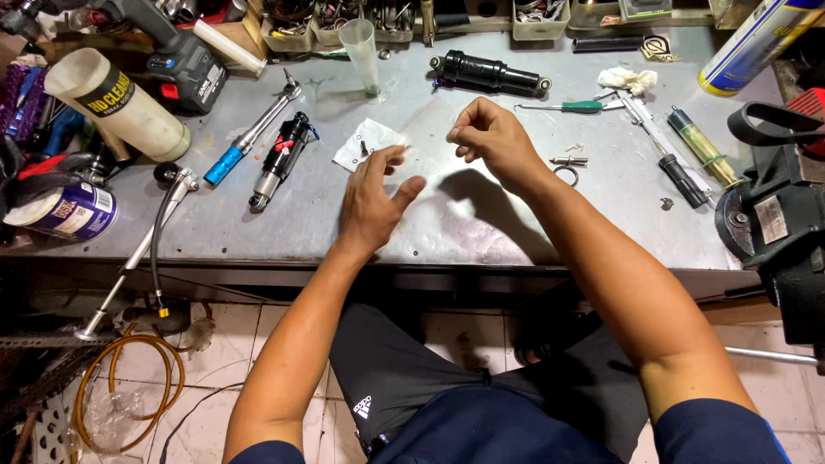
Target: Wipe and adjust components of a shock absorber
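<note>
Lap: dark shorts nearest the camera, person seated at the bench.
Left hand: fingers spread wide, empty, reaching toward the clear plastic bag of small parts, likely to steady it.
Bag: flat on the bench, 1 dark piece showing inside.
Right hand: raised, fingertips pinched, apparently on something too small to tell.
Shock absorber: black, lying behind.

The worktop is dull grey metal, carrying a black shock absorber, a blue-handled wrench, a green-handled screwdriver, a white plastic bag, a yellow-and-blue spray can and a cream bottle with a black label.
</note>
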